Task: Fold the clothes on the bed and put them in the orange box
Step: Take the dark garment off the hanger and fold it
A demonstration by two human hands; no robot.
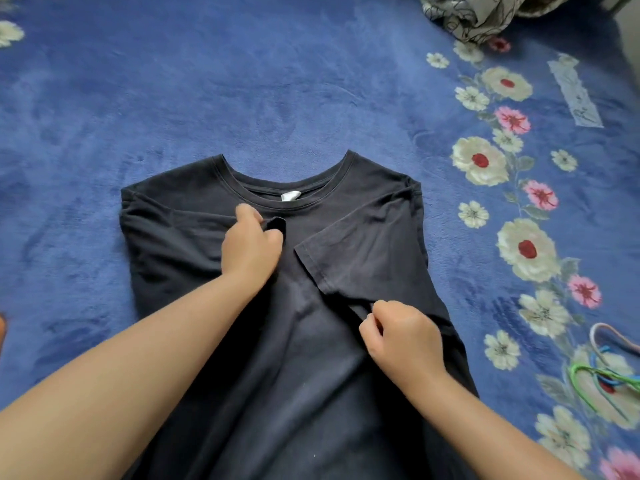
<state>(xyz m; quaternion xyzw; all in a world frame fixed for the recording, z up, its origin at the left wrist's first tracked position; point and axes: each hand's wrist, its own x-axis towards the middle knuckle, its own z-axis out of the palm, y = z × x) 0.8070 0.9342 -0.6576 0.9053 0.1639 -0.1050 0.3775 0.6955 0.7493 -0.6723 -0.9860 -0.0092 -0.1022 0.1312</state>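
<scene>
Two hands work on one black T-shirt (214, 271), which lies flat on the blue flowered bed (242, 81), collar toward twelve o'clock. My left hand (251, 245) sits just below the collar, its fingers curled round a bunched bit of the left sleeve. My right hand (401, 337), toward five o'clock of the left, pinches the cloth at the lower edge of the right sleeve, which is folded in across the chest. A white label (290, 196) shows inside the collar. Coloured hangers (609, 372) lie at the bed's three o'clock edge, a crumpled patterned cloth (485, 15) at one o'clock.
</scene>
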